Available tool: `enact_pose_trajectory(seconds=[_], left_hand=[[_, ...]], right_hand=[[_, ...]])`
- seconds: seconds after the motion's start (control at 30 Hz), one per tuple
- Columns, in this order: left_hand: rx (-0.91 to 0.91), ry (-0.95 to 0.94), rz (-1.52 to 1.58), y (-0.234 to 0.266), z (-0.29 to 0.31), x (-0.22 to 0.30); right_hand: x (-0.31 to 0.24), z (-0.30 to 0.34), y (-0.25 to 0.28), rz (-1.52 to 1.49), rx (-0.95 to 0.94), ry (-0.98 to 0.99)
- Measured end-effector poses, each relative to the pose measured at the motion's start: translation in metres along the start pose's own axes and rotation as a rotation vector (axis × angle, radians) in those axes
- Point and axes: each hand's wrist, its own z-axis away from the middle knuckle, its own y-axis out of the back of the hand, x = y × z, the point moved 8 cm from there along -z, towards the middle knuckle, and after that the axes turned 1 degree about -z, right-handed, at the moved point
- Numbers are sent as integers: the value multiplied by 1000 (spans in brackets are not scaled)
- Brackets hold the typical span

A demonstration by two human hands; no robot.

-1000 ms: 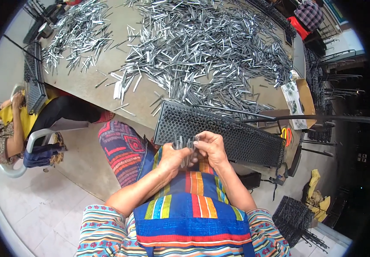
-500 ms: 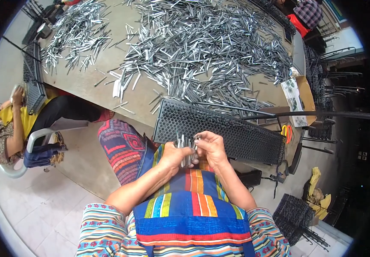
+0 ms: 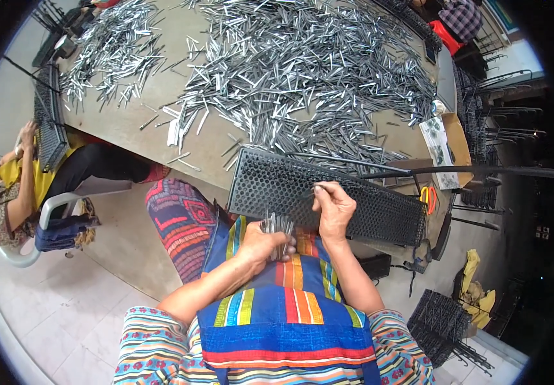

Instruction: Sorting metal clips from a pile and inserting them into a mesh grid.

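Observation:
My left hand is closed round a bundle of thin silvery metal strips, held upright over my lap. To its right and farther out, my right hand is raised over a long black tray full of small round holes. Its thumb and forefinger are pinched together; a small, dark, blurred thing shows at the fingertips, too unclear to name. The tray leans from the table's near edge toward my lap. Beyond it lies a big heap of similar loose metal strips.
A smaller heap lies at the far left of the table. Orange-handled scissors and an open cardboard box are at the right. A black bar crosses there. Another person sits at left beside another perforated tray.
My right hand has moved from the bundle up and right, over the perforated tray. My left hand stays near my lap with the strips. The person at left has shifted a hand.

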Motion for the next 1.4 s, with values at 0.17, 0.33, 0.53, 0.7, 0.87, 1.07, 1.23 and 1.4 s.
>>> enact_pose_trajectory(seconds=[0.17, 0.33, 0.53, 0.7, 0.87, 1.07, 1.23, 1.4], left_hand=[[-123, 42, -89, -5, 11, -11], [-95, 31, -68, 1, 11, -14], [-43, 0, 34, 7, 7, -12], [-30, -20, 26, 5, 1, -5], [4, -46, 53, 6, -7, 2], [28, -28, 94, 4, -10, 6], [15, -20, 97, 4, -13, 5], [21, -32, 95, 2, -14, 9]], right_hand=[[-8, -8, -8, 207, -1, 82], [-1, -6, -7, 302, -8, 215], [-2, -9, -11, 377, -20, 251], [-14, -7, -21, 529, -34, 313], [-12, -9, -22, 574, -81, 252], [-26, -15, -34, 736, -173, 330], [-30, -17, -39, 846, -214, 436], [-39, -15, -48, 928, -273, 580]])
